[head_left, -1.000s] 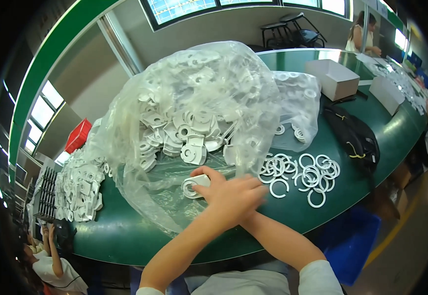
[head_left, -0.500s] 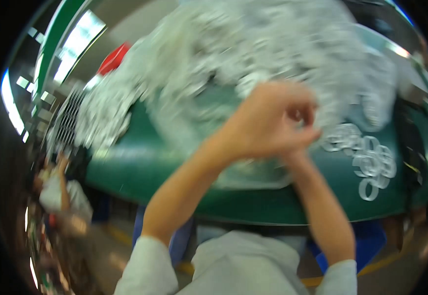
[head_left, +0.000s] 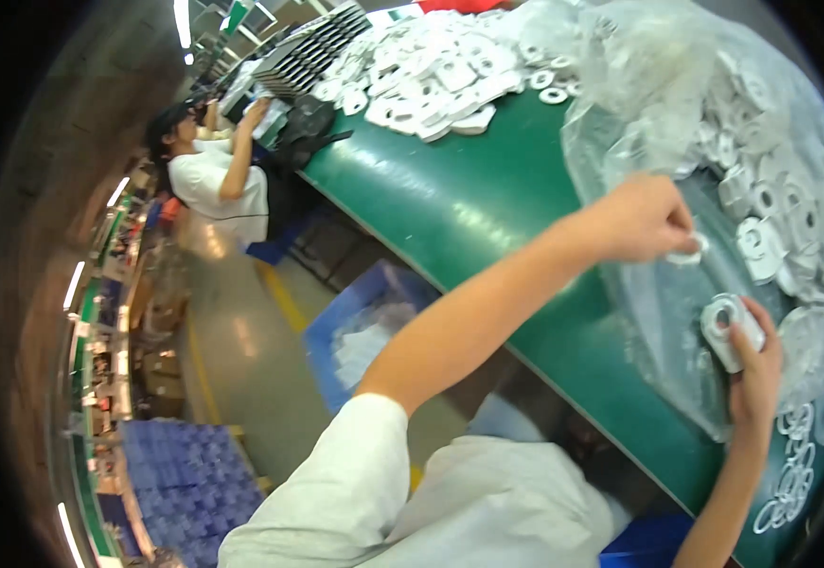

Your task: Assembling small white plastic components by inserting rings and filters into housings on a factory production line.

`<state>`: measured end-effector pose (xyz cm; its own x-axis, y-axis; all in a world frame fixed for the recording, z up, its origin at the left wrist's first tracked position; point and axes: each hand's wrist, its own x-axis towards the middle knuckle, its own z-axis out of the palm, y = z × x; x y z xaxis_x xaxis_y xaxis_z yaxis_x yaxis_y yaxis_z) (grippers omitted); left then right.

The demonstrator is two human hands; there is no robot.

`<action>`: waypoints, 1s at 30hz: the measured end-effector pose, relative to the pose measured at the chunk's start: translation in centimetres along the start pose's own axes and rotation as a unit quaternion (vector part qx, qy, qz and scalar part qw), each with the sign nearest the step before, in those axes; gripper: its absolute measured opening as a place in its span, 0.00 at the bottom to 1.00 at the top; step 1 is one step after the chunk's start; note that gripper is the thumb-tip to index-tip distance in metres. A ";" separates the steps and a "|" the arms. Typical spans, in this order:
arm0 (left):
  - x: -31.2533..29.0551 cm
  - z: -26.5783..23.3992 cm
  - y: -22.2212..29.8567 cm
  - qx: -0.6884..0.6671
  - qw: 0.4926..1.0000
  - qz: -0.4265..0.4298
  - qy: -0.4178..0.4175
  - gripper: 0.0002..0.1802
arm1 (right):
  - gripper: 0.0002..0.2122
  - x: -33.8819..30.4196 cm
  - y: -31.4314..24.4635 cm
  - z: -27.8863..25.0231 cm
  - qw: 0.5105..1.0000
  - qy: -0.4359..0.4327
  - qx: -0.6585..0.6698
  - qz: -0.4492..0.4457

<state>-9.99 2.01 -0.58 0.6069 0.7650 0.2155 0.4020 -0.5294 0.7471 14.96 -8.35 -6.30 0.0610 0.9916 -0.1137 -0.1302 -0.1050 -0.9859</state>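
My left hand (head_left: 646, 220) is closed, its fingers pinching a small white ring (head_left: 699, 250) above the clear plastic bag. Lower and to the right, my right hand (head_left: 758, 363) grips a white oval plastic part (head_left: 717, 320) with a round hole near one end. A gap separates the two hands. Several similar white parts (head_left: 760, 248) lie in and on the clear plastic bag (head_left: 653, 322), just beyond my right hand. Thin clear-white rings (head_left: 792, 478) lie in a loose group beside my right forearm.
A heap of white parts (head_left: 431, 80) covers the far end of the green table (head_left: 450, 204). Grey stacked trays (head_left: 312, 52) stand beyond it. A blue bin (head_left: 322, 346) with white pieces sits below the table edge. Another person (head_left: 222, 185) works at the far left.
The view has swung left, bringing the aisle and the other person into clearer sight. My hands, close together and blurred before, are now apart, with a ring and a white part visible in them.
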 end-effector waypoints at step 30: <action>1.7 8.0 1.5 -0.445 0.874 -0.196 0.023 0.08 | 0.26 0.4 -1.0 1.5 0.973 0.057 0.222 0.010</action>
<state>-2.87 -0.41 -4.13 0.5058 0.8483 -0.1566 -0.1310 0.2550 0.9580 13.63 -7.77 -5.13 0.1599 0.9724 -0.1697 -0.5450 -0.0564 -0.8365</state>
